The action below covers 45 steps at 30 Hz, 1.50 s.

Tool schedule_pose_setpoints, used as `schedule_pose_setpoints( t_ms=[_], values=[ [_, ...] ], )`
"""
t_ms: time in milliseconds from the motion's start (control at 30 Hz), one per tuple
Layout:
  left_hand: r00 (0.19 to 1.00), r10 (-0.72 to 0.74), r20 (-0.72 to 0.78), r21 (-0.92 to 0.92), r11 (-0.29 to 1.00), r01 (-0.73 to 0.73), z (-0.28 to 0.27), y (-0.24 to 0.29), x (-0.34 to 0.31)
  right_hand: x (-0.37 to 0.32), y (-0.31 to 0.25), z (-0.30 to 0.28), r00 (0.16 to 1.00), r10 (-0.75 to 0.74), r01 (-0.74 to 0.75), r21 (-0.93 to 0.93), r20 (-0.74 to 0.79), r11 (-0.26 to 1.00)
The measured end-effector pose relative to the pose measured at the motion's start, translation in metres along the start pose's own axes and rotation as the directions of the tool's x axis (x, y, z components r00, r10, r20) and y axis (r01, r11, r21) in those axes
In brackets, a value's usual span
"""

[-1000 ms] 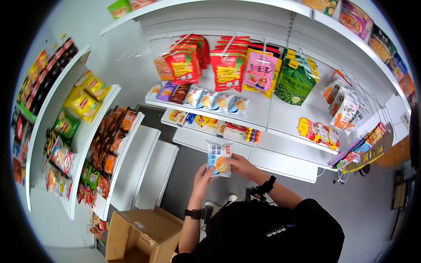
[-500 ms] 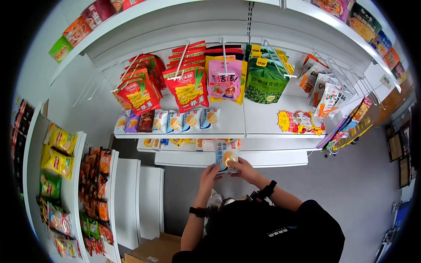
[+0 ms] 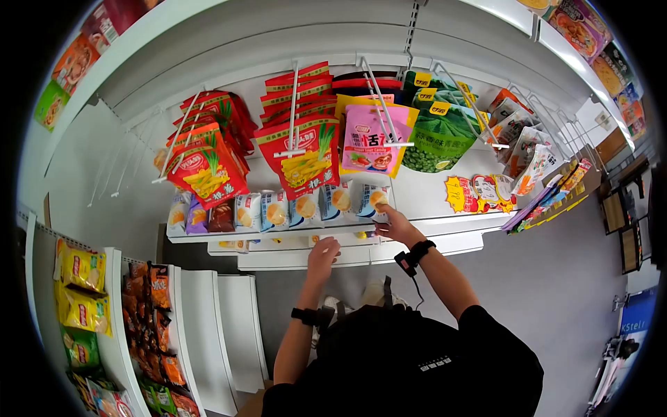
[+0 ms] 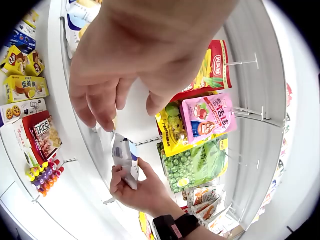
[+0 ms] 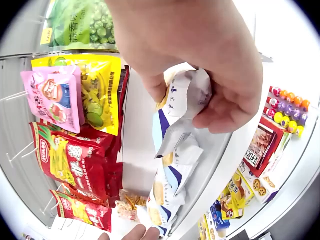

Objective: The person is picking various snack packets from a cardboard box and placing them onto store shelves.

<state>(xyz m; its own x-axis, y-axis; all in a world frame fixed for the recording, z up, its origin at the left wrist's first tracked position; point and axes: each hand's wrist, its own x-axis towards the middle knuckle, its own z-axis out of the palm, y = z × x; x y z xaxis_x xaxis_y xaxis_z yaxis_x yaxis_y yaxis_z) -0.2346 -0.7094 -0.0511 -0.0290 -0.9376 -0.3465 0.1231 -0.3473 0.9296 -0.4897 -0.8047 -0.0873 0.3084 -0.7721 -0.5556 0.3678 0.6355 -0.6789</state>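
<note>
My right hand (image 3: 399,228) pinches a white-and-blue bread packet (image 3: 374,199) at the right end of a row of similar packets (image 3: 304,208) on the shelf. In the right wrist view the thumb and fingers of that hand (image 5: 200,65) grip the packet (image 5: 172,105) from both sides, beside its neighbour. My left hand (image 3: 324,253) holds nothing, in front of the shelf edge, its fingers loosely bent. The left wrist view shows this hand (image 4: 140,55) near the packet (image 4: 125,157), with a gap between its thumb and fingers.
Red snack bags (image 3: 302,156), a pink bag (image 3: 374,139) and green bags (image 3: 441,132) hang on hooks above the row. A yellow-and-red price sign (image 3: 479,194) lies to the right. Lower shelves hold boxes (image 4: 26,89). Another rack (image 3: 111,264) stands at the left.
The packet has moved from in front of the body up to the shelf, at the right end of the row. My left hand has let go of it and moved slightly left.
</note>
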Motion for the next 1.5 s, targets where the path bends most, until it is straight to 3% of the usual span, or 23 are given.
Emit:
schedule_pose_setpoints(
  t_ms=[33, 67, 133, 233, 267, 367, 500, 633, 767, 967, 1267, 1433, 1500],
  values=[
    [1.000, 0.015, 0.013, 0.028, 0.999, -0.015, 0.000, 0.001, 0.009, 0.006, -0.005, 0.000, 0.993, 0.121, -0.118, 0.124, -0.013, 0.985],
    [0.999, 0.035, 0.021, 0.079, 0.996, -0.037, -0.001, 0.001, 0.018, 0.009, 0.001, 0.002, 0.999, -0.019, 0.019, 0.006, -0.049, 1.000],
    [0.997, 0.072, 0.022, 0.160, 0.984, -0.075, 0.000, -0.003, 0.039, 0.007, -0.008, 0.008, 0.999, -0.002, 0.001, -0.015, -0.036, 1.000],
    [0.940, 0.342, -0.002, 0.164, 0.927, -0.337, 0.003, -0.025, 0.073, 0.017, -0.018, 0.004, 0.993, 0.110, -0.112, -0.065, -0.041, 0.992],
    [0.913, 0.407, 0.029, 0.264, 0.878, -0.400, 0.000, -0.038, 0.089, 0.023, -0.019, 0.000, 0.987, 0.153, -0.156, -0.075, -0.052, 0.985],
    [0.929, 0.364, 0.065, 0.246, 0.896, -0.368, 0.012, -0.022, 0.097, 0.040, -0.019, -0.011, 0.984, 0.169, -0.175, -0.186, -0.051, 0.967],
    [0.910, 0.410, 0.068, 0.318, 0.856, -0.409, 0.018, -0.040, 0.118, 0.035, -0.032, -0.012, 0.992, 0.059, -0.107, -0.477, -0.115, 0.872],
    [0.919, 0.393, 0.033, 0.314, 0.869, -0.383, 0.025, -0.046, 0.125, 0.033, -0.039, -0.021, 0.993, 0.025, -0.086, -0.577, -0.113, 0.812],
    [0.911, 0.413, -0.011, 0.355, 0.853, -0.383, 0.029, -0.051, 0.128, 0.036, -0.039, -0.030, 0.997, 0.043, -0.075, -0.567, -0.070, 0.820],
    [0.952, 0.296, -0.079, 0.132, 0.949, -0.285, 0.048, -0.019, 0.104, 0.038, -0.040, -0.036, 0.996, 0.073, -0.083, -0.598, -0.041, 0.797],
    [0.948, 0.227, -0.221, 0.054, 0.974, -0.221, 0.041, -0.030, 0.044, 0.024, -0.043, -0.037, 0.988, -0.064, -0.054, -0.694, -0.143, 0.717],
    [0.908, 0.155, -0.390, -0.013, 0.985, -0.174, 0.014, -0.026, -0.022, 0.005, -0.038, -0.047, 0.968, -0.064, -0.106, -0.626, -0.243, 0.773],
    [0.881, 0.126, -0.456, -0.105, 0.975, -0.194, 0.000, -0.032, -0.049, -0.005, -0.033, -0.044, 0.952, -0.137, -0.058, -0.605, -0.272, 0.794]
  ],
)
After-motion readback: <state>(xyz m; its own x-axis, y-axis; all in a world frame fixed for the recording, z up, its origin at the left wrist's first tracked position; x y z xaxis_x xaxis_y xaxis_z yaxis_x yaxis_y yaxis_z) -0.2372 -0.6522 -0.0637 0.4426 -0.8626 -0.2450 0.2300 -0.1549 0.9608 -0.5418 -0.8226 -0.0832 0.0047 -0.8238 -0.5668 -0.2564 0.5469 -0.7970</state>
